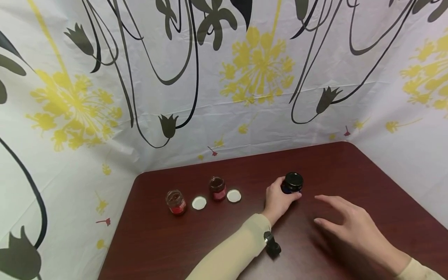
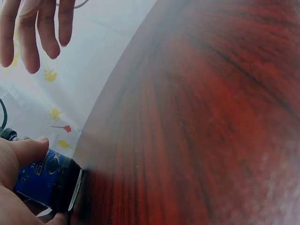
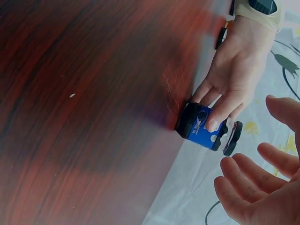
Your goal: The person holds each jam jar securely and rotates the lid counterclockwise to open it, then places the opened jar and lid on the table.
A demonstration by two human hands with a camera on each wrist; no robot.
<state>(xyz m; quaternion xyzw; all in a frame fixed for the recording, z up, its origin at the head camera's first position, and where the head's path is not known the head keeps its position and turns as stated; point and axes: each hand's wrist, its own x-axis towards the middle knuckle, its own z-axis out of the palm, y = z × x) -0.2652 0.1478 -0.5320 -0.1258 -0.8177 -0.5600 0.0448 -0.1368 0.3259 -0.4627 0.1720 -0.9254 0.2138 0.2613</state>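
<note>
My left hand (image 1: 277,201) grips a small dark jar (image 1: 293,182) with a black lid, standing on the table toward the right. In the right wrist view the jar's blue label (image 3: 204,133) shows between the thumb and fingers, and the black lid (image 3: 233,138) sits at its top end. To the right of the jar, my right hand (image 1: 358,225) hovers apart from it, thumb and fingers spread and holding nothing. The left wrist view has the right hand's fingers (image 2: 47,35) hanging above the jar.
Further left stand two lidless glass jars, one with a red label (image 1: 177,209) and one with a pinkish label (image 1: 219,193). Two white-lined lids, a left one (image 1: 199,203) and a right one (image 1: 233,196), lie beside them. A patterned white curtain (image 1: 210,97) backs the dark red table (image 1: 154,241).
</note>
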